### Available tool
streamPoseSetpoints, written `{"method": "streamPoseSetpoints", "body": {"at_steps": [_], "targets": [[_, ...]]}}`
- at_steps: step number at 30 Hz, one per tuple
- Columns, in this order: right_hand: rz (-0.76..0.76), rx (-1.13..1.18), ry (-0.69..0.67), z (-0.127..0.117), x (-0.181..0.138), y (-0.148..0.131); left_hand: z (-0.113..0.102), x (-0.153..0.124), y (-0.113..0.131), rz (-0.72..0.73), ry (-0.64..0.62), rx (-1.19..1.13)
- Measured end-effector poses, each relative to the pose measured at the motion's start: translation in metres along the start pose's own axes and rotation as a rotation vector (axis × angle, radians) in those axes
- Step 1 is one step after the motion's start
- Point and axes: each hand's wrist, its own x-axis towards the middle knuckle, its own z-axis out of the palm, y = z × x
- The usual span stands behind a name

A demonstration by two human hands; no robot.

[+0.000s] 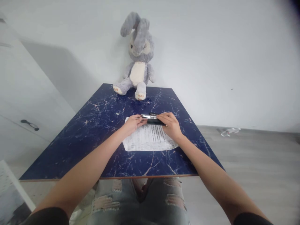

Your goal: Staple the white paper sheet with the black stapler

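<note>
Between my hands is a stapler (155, 122) with a black body and a shiny silver metal part, held over the top edge of a printed sheet of paper (150, 140). My left hand (132, 125) grips its left end, fingers at the silver part. From the right, my right hand (172, 125) closes around the other end, its fingers over the top. The paper lies flat on the table, its print small and dense. My fingers partly hide the stapler.
The table (82, 140) has a dark blue marbled top. At its back edge a grey plush rabbit (138, 72) sits against the white wall. A cabinet with a black handle (29, 125) stands on the left. Clear plastic (230, 132) lies on the floor at the right.
</note>
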Motion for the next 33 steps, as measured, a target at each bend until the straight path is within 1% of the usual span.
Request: {"method": "streamPoseSetpoints", "body": {"at_steps": [2, 3, 4, 5, 7, 9, 11, 13, 14, 17, 18, 19, 22, 26, 30, 33], "targets": [[0.228, 0.083, 0.048, -0.002, 0.001, 0.006, -0.003, 0.000, 0.002, 0.111, 0.110, 0.087], [0.326, 0.144, 0.023, -0.004, 0.000, 0.009, -0.003, 0.000, 0.004, 0.191, 0.159, 0.142], [0.395, 0.218, -0.034, -0.005, 0.000, 0.011, -0.003, -0.001, 0.006, 0.283, 0.191, 0.204], [0.431, 0.297, -0.107, -0.006, -0.001, 0.014, -0.003, -0.002, 0.009, 0.378, 0.200, 0.271], [0.427, 0.418, -0.259, -0.006, -0.002, 0.015, 0.002, -0.007, 0.014, 0.535, 0.158, 0.397], [0.386, 0.452, -0.347, -0.004, -0.003, 0.012, 0.009, -0.014, 0.018, 0.615, 0.075, 0.477], [0.338, 0.423, -0.406, -0.003, -0.001, 0.008, 0.016, -0.022, 0.021, 0.623, -0.020, 0.494], [0.246, 0.376, -0.407, -0.004, 0.002, 0.003, 0.023, -0.031, 0.023, 0.601, -0.102, 0.497], [0.183, 0.347, -0.362, -0.005, 0.004, 0.000, 0.026, -0.035, 0.024, 0.591, -0.132, 0.504], [-0.005, 0.224, -0.105, -0.009, 0.006, -0.010, 0.034, -0.048, 0.024, 0.575, -0.177, 0.564], [-0.057, 0.178, -0.043, -0.010, 0.005, -0.013, 0.036, -0.051, 0.024, 0.573, -0.187, 0.584], [-0.106, 0.140, -0.014, -0.010, 0.004, -0.016, 0.039, -0.054, 0.023, 0.567, -0.201, 0.598], [-0.236, 0.088, -0.024, -0.005, -0.002, -0.021, 0.043, -0.059, 0.019, 0.526, -0.269, 0.611], [-0.287, 0.072, 0.006, 0.002, -0.009, -0.020, 0.044, -0.059, 0.014, 0.478, -0.330, 0.564], [-0.308, 0.016, 0.017, 0.005, -0.011, -0.017, 0.044, -0.057, 0.013, 0.467, -0.340, 0.542], [-0.343, -0.041, 0.079, 0.006, -0.011, -0.017, 0.045, -0.057, 0.014, 0.472, -0.348, 0.539]]}}
